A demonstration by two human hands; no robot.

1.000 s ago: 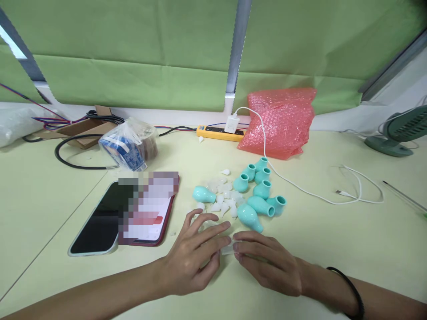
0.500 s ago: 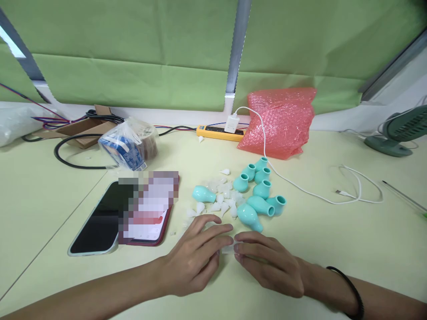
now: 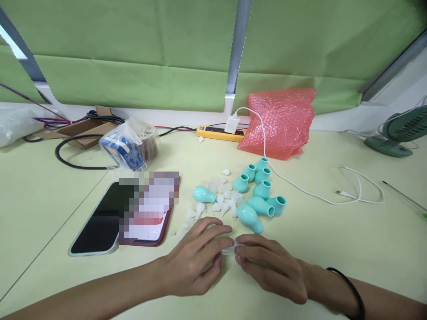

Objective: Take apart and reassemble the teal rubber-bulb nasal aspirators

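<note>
Between my two hands is a small translucent plastic piece [image 3: 228,251], its ends hidden by my fingers. My left hand [image 3: 196,260] has its fingers bent and closed on the left end. From the other side, the fingertips of my right hand [image 3: 271,266] pinch the right end. Just beyond the fingers lies a glossy teal bulb-shaped piece [image 3: 248,218], with several more like it behind, some upright with round openings showing. Left of these is a loose pile of small white and translucent cone-like pieces [image 3: 224,206]. One teal bulb-shaped piece [image 3: 203,194] lies at the pile's left edge.
Two phones, one dark-screened [image 3: 100,222] and one red-cased [image 3: 168,218], lie on the left. Behind are a bagged blue box [image 3: 123,149], a yellow power strip [image 3: 211,132] and pink bubble wrap [image 3: 280,124]. A white cable [image 3: 296,186] crosses the right side towards a green fan [image 3: 396,138].
The translucent piece looks slightly turned between my fingertips. My right hand has shifted a little down and to the right; my left hand is nearly where it was.
</note>
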